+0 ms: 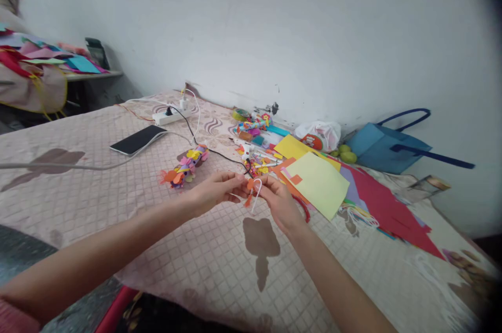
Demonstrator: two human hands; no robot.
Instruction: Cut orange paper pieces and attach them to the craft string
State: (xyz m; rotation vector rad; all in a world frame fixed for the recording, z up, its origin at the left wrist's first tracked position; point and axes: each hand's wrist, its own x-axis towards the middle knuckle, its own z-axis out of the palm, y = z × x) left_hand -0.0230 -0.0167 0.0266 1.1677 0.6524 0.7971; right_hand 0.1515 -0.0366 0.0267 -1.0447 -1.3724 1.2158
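- Bare arms (152, 231) are closest.
- Left grip (221, 186) and right grip (281, 202) pinch orange paper (251, 185) with white string (258, 194), over the surface (212, 260).
- Probably light, bendy (tears easily): hold its middle.

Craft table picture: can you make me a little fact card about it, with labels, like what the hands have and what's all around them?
Left hand: left hand, fingertips on a small orange piece
Right hand: right hand, fingertips on the same piece
Beside the piece: curved white strand
Beyond the left arm: colourful flowery roll, lying down
Farther left: black-screened device
Right side: pale yellow sheet, red paper
Near the wall: blue bag
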